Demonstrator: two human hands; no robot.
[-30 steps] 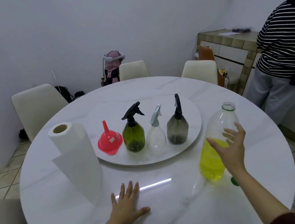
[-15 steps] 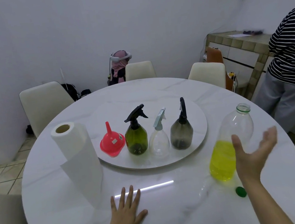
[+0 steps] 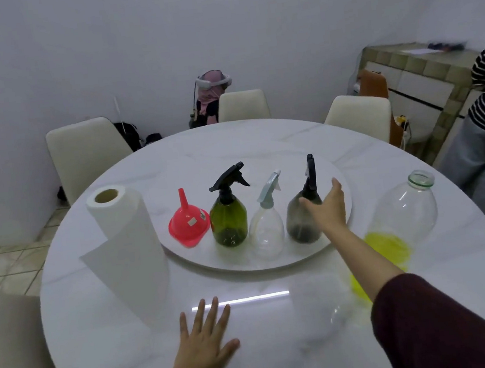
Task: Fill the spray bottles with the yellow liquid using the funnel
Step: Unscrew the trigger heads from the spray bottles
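Head view: right hand (image 3: pixel 328 207) has moved from the big bottle (image 3: pixel 404 216) to the grey sprayer (image 3: pixel 302 219)

Three spray bottles stand upright in a row on the turntable, triggers fitted: green bottle (image 3: pixel 228 220), clear bottle (image 3: pixel 266 229), smoke-grey bottle (image 3: pixel 301 222); the red funnel (image 3: pixel 189 225) sits inverted, spout up, just left of them; the uncapped clear bottle of yellow liquid (image 3: pixel 404 219) stands right, off the turntable.

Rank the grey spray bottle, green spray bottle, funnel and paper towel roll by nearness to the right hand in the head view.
From the right hand:
1. Grey spray bottle, at the fingers.
2. Green spray bottle, tray middle.
3. Funnel, tray's left.
4. Paper towel roll, far left.
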